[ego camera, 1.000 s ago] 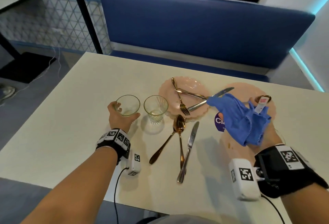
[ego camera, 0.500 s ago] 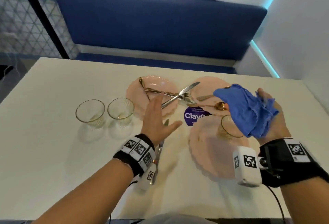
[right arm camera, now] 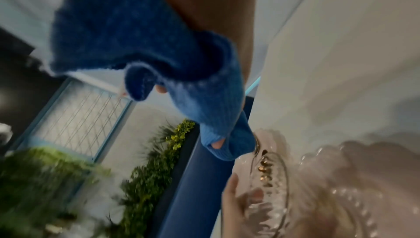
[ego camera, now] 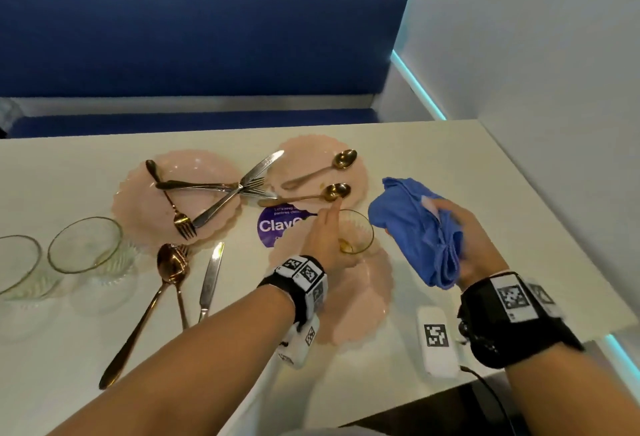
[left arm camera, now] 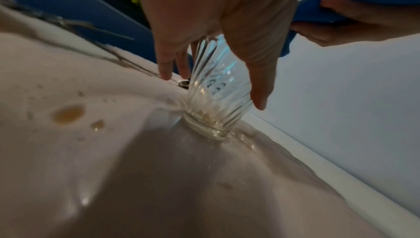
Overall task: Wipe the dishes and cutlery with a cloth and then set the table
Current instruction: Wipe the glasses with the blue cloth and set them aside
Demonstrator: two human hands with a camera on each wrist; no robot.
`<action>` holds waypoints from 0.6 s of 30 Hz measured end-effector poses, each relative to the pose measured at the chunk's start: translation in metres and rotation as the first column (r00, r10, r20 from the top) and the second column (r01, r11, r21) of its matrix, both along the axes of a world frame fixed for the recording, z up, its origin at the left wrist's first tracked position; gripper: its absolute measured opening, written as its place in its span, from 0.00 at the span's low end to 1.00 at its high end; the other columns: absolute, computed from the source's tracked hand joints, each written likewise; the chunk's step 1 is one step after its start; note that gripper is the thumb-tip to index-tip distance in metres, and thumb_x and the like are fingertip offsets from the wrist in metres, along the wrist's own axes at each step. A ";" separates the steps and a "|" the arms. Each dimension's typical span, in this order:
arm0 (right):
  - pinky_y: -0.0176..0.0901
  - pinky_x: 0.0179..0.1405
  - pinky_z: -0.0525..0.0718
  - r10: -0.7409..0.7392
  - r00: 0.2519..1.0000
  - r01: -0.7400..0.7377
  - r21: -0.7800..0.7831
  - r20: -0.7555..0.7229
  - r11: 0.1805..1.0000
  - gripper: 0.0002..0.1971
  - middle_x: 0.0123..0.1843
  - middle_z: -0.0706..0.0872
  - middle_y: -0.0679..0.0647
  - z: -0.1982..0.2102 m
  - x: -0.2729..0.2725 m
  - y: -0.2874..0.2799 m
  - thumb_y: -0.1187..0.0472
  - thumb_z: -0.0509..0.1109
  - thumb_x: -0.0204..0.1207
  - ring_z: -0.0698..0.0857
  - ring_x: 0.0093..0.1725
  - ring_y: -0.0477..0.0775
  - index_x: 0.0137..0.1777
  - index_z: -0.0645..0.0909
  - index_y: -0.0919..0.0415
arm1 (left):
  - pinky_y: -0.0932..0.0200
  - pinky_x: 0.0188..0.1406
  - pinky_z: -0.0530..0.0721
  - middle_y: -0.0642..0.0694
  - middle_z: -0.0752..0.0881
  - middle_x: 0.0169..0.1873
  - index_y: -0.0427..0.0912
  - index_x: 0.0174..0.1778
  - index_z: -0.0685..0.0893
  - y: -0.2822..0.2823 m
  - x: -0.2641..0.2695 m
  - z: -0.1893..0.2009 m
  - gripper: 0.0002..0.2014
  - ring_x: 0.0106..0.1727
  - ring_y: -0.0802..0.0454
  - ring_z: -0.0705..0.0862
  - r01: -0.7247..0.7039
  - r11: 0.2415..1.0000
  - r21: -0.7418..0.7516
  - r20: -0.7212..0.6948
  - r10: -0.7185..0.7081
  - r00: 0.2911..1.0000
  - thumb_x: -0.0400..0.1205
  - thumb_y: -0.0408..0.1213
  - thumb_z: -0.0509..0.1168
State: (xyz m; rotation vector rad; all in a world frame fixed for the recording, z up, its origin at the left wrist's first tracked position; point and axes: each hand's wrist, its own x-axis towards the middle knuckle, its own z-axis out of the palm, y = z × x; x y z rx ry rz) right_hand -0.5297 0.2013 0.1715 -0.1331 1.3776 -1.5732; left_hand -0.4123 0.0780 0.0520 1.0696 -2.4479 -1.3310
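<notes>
Two hands: both working at the near pink plate [ego camera: 360,300].
Left hand [ego camera: 323,240]: fingers spreading around the ribbed glass [left arm camera: 218,98]; wrist view alone showing amber drips.
Right hand [ego camera: 474,245]: clutching the blue cloth [ego camera: 415,227] at the glass's three o'clock.

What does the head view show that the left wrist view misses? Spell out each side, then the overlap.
Only the head view: two glasses at the table's left, cutlery crossed on the far-left pink plate, a purple sticker.
Only the left wrist view: brownish drops on the near pink plate, and the ribbed glass standing on it.
Both: the left hand at that glass, fingers straight, and the right hand holding the blue cloth.
</notes>
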 end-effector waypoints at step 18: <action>0.32 0.35 0.77 0.562 -0.261 -0.647 0.574 -0.785 0.502 0.13 0.39 0.89 0.55 0.013 0.039 -0.061 0.56 0.80 0.65 0.81 0.34 0.46 0.43 0.84 0.62 | 0.57 0.53 0.87 0.48 0.83 0.61 0.57 0.70 0.70 -0.031 0.068 0.051 0.54 0.55 0.52 0.87 0.242 0.632 0.736 -0.555 0.359 0.750 0.46 0.44 0.86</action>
